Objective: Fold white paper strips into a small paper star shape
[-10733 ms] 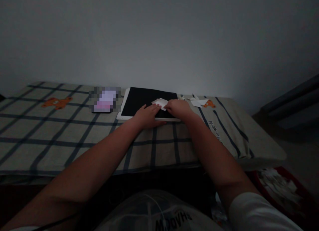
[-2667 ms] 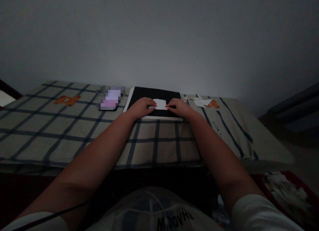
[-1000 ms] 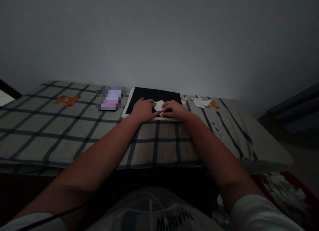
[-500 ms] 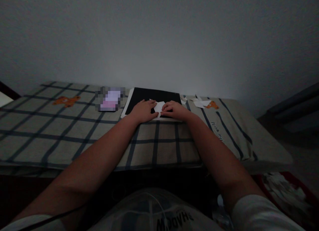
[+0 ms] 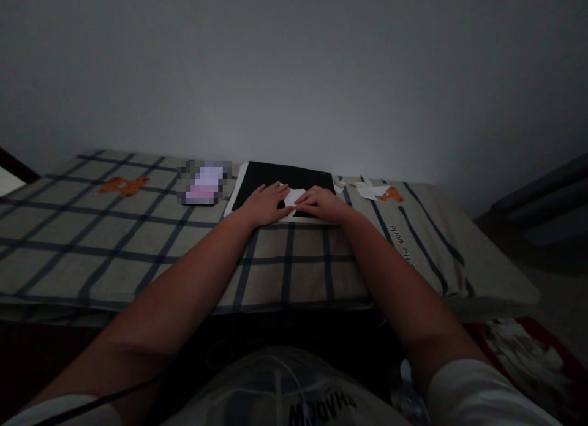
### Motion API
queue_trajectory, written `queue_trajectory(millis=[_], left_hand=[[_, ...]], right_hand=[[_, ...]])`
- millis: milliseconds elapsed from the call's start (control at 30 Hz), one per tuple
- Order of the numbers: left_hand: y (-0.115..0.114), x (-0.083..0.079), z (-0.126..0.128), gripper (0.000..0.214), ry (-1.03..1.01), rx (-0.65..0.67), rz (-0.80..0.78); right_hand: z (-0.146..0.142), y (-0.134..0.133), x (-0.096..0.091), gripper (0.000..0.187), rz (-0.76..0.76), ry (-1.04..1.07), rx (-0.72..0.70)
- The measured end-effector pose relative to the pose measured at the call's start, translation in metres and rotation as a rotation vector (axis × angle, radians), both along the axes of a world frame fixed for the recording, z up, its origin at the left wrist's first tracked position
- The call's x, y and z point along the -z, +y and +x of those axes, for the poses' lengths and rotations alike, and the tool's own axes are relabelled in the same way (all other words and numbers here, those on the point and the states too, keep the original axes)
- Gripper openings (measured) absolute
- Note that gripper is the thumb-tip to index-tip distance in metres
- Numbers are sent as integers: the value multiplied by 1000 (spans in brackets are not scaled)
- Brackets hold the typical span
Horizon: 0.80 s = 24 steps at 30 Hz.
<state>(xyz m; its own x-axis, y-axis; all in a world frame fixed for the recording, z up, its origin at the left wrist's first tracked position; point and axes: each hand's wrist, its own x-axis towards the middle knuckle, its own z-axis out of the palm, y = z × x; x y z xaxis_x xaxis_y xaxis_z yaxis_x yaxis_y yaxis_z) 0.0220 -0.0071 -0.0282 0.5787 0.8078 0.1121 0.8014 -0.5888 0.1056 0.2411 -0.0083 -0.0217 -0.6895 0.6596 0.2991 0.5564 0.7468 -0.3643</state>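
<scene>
A small folded white sheet of paper (image 5: 294, 197) lies on a flat black board (image 5: 294, 174) with pale edges. My left hand (image 5: 266, 204) rests flat at the paper's left side, its fingers stretched out and its thumb on the near edge. From the right, my right hand (image 5: 324, 204) has its fingers bent and drawn together at the paper's right and near edge. The two sets of fingertips nearly meet at the near corner. Part of the paper is hidden beneath the fingers.
Left of the board lies a blurred phone (image 5: 203, 184). Folded white paper pieces (image 5: 371, 190) lie to the right on the checked tablecloth (image 5: 266, 267). Behind stands a grey wall (image 5: 294, 77). A red bin (image 5: 533, 346) with pale crumpled stuff is at the lower right.
My right fingertips have shifted slightly left along the paper's near edge, closer to my left thumb. My left hand has stayed almost where it was.
</scene>
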Motion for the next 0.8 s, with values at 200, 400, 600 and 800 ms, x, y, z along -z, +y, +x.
queue_trajectory(millis=[200, 400, 600, 800], left_hand=[[-1, -2, 0, 67, 11, -2, -17], [-2, -5, 1, 67, 26, -2, -30], [1, -2, 1, 68, 32, -10, -30], [3, 1, -2, 69, -2, -6, 82]], right_hand=[[1, 2, 2, 21, -24, 24, 4], [-3, 13, 12, 25, 20, 45, 55], [-8, 21, 21, 30, 30, -33, 171], [-8, 17, 21, 29, 67, -65, 197]])
